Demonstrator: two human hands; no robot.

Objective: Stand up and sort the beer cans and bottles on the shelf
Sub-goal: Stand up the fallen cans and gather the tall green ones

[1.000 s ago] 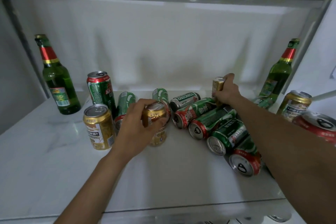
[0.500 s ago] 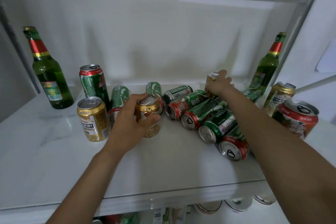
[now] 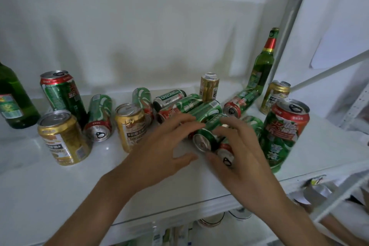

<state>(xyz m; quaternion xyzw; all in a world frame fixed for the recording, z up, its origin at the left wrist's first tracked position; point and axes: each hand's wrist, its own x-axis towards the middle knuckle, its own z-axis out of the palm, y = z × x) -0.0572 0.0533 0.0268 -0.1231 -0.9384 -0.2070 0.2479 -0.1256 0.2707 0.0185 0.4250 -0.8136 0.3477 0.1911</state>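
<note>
Green cans, gold cans

The green bottle at the far left is cut by the picture's edge, its neck out of view. Both hands are blurred and cover parts of the lying green cans between them. Things on the lower shelf are mostly hidden beneath the shelf's near edge, too blurred to name.
</note>
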